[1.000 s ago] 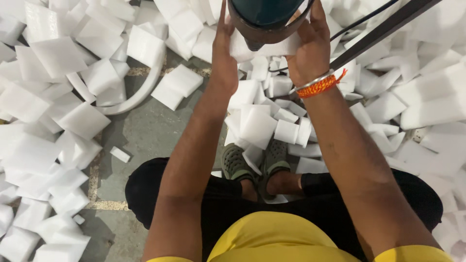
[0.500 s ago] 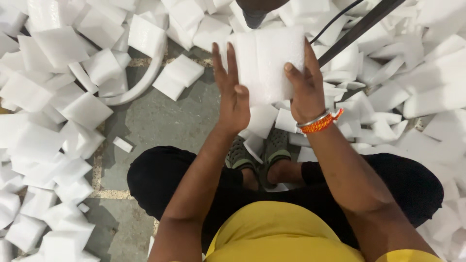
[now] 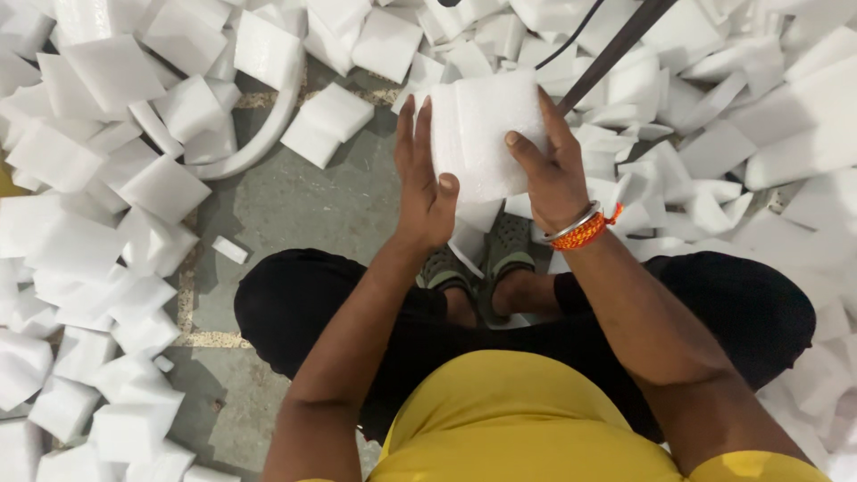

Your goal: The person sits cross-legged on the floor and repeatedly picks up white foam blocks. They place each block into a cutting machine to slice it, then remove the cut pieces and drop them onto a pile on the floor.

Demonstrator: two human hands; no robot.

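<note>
The foam block [image 3: 486,134] has come down from up near the head and now sits lower, in front of the chest, above the feet. On the left, loose foam pieces [image 3: 116,178] cover the floor [image 3: 295,205]. The left hand [image 3: 424,183] lies flat against the block's left side, fingers straight. The right hand [image 3: 553,174] grips its right edge, thumb across the front, bracelets [image 3: 585,230] at the wrist.

Matt white foam block [image 3: 486,134], grainy-faced; rough grey concrete floor [image 3: 295,205]
</note>
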